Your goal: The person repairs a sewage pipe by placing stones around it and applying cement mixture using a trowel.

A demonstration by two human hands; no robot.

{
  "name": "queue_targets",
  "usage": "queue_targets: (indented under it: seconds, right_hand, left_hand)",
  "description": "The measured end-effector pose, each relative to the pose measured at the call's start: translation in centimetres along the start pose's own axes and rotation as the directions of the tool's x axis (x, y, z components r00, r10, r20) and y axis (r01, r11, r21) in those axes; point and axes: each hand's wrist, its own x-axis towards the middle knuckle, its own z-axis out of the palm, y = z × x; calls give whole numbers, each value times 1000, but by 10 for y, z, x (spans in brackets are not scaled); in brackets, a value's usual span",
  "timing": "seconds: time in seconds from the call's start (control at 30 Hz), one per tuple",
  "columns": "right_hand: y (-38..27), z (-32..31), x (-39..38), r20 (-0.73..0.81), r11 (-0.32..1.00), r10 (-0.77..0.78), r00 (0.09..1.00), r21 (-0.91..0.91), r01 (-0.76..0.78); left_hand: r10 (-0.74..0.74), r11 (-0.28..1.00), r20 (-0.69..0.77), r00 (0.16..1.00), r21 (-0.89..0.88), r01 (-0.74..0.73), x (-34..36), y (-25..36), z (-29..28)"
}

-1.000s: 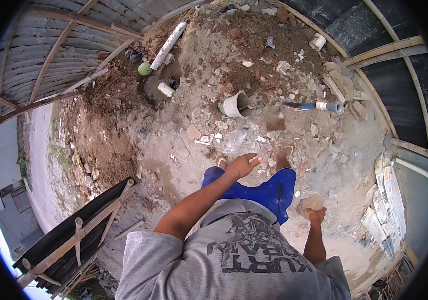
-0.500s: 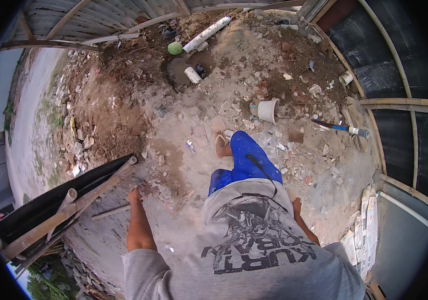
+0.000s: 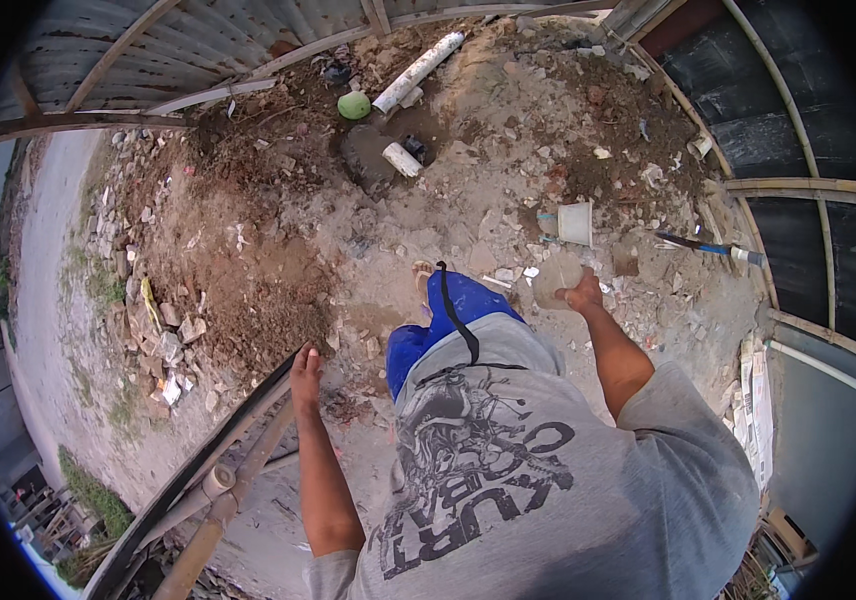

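My right hand [image 3: 582,293] grips a flat beige piece [image 3: 558,276], perhaps stone or board, held out beside my right thigh. My left hand [image 3: 306,366] hangs by the top of a black sheet [image 3: 264,396] framed with bamboo poles [image 3: 216,485], fingers loosely extended; whether it touches the sheet is unclear. Below me show blue shorts [image 3: 463,303], a grey T-shirt and one sandalled foot [image 3: 422,278]. Beyond my right hand a white bucket [image 3: 575,223] lies on its side, and a black and blue tool or pipe [image 3: 693,243] lies farther right.
Ahead are a muddy pit [image 3: 363,160] with short white pipe [image 3: 403,159], a long pipe [image 3: 416,72] and a green ball-like object [image 3: 354,106]. Rubble [image 3: 173,350] lines a path [image 3: 48,250] on the left. Corrugated metal stands at top left, black bamboo-framed panels [image 3: 778,250] on the right.
My body and view have turned and shifted across the ground. My left hand moved from ahead down beside the black sheet's edge; my right hand swung forward with the beige piece.
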Motion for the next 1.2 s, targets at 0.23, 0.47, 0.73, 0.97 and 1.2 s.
queue_targets:
  seconds: [0.23, 0.47, 0.73, 0.97, 1.2]
  right_hand:
    - [-148, 3, -8, 68, 716, -141, 988, 696, 54]
    - [-278, 32, -100, 284, 200, -93, 954, 944, -261]
    - [-321, 139, -194, 444, -333, 31, 895, 849, -410]
    - [-347, 176, -257, 569, -572, 18, 822, 680, -459]
    - [-352, 212, -240, 607, -484, 7, 795, 698, -528]
  left_hand:
    - [-704, 694, -216, 677, -413, 590, -40, -107, -92]
    - [-702, 706, 22, 712, -103, 700, 27, -87, -174]
    - [-123, 980, -27, 992, -158, 117, 286, 103, -334]
    - [-38, 951, -31, 999, -308, 26, 372, 224, -392]
    - [-354, 934, 70, 933, 73, 349, 335, 164, -308]
